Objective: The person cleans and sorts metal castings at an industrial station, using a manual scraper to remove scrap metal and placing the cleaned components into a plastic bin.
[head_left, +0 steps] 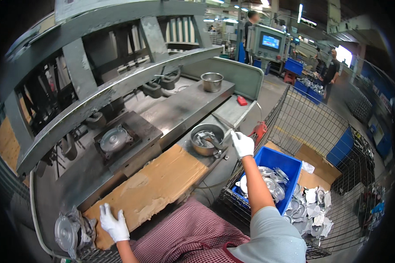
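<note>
My left hand (114, 224), in a white glove, lies with fingers spread on the near left end of a worn tan board (156, 182). Beside it, at the left, a stack of round grey metal castings (68, 232) stands on edge. My right hand (242, 144), also gloved, pinches the near end of a thin, flat, file-like tool (223, 120), which points away to the left. Just left of that hand, a metal pot (196, 144) holds silvery scraps and a dark-handled tool. One round casting (116, 139) sits in a fixture on the press bed.
A grey press frame (118, 76) spans the left. Another metal pot (212, 82) and a red object (242, 101) stand farther back. At right, a blue bin (289, 184) of castings and a wire cage (311, 118) holding more castings. People stand in the background near a control panel (270, 42).
</note>
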`<state>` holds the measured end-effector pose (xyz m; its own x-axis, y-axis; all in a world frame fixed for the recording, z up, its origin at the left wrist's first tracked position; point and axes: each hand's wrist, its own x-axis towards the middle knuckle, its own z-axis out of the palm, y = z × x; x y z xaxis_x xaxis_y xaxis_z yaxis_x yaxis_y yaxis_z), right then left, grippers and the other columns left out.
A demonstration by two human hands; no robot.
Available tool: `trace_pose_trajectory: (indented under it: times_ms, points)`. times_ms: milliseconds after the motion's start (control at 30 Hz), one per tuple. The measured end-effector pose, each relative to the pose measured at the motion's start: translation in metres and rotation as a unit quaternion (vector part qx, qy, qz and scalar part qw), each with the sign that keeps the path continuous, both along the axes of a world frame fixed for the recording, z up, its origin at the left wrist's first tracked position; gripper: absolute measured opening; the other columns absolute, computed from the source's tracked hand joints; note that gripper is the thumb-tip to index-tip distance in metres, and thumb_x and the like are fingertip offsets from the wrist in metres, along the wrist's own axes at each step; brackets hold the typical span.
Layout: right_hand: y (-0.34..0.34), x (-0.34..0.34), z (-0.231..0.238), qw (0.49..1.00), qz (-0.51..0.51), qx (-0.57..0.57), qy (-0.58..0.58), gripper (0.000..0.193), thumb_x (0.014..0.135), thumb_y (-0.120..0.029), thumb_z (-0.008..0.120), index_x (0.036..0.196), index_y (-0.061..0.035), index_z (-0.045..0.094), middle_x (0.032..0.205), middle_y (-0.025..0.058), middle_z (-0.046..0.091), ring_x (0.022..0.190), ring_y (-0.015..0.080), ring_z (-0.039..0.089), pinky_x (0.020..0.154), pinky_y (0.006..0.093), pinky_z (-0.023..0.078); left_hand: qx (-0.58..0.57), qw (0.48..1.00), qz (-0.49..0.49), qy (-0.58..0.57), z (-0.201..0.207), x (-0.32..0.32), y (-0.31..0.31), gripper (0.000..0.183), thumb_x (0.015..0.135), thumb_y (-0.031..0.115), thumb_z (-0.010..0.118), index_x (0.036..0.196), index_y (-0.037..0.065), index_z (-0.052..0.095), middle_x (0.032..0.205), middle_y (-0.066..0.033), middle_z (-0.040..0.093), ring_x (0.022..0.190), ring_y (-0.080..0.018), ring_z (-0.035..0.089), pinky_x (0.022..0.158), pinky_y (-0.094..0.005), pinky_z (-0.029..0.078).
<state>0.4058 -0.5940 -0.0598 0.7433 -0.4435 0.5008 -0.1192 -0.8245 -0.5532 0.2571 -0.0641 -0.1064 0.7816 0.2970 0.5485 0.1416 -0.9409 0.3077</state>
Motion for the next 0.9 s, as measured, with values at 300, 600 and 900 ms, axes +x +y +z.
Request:
trace_pose_trajectory:
  times_ms: [300,600,900]
  points:
    - [0.003,-0.001,-0.001,0.994,-0.007,-0.075,-0.079,0.040,0.092,-0.045,0.053,0.078,-0.0114,0.069,0.065,0.0161,0.064,0.060,0.0355,0.063,0.060,0.0455,0.049,-0.004,0.998,-0.046,0.053,0.001,0.002,0.007,0.039,0.075,0.017,0.072,0.110,0.001,0.065,0.119,-0.0198,0.063,0.105,-0.0378,0.058,0.092,-0.0457,0.045]
    - [0.003,-0.004,0.012,0.993,-0.012,-0.069,-0.099,0.039,0.092,-0.044,0.054,0.079,-0.0112,0.071,0.063,0.0156,0.064,0.058,0.0339,0.063,0.060,0.0434,0.050,-0.036,0.992,-0.027,0.121,0.028,-0.006,0.006,0.047,0.077,0.016,0.071,0.119,-0.002,0.061,0.130,-0.0242,0.056,0.116,-0.0398,0.054,0.100,-0.0457,0.040]
    - [0.001,-0.009,0.033,0.994,-0.023,-0.070,-0.074,0.041,0.092,-0.046,0.053,0.078,-0.0113,0.071,0.065,0.0161,0.065,0.060,0.0331,0.064,0.060,0.0434,0.050,0.003,0.996,-0.022,0.084,0.061,-0.015,-0.003,0.038,0.079,0.016,0.070,0.112,-0.002,0.065,0.123,-0.0225,0.061,0.114,-0.0371,0.056,0.097,-0.0442,0.043]
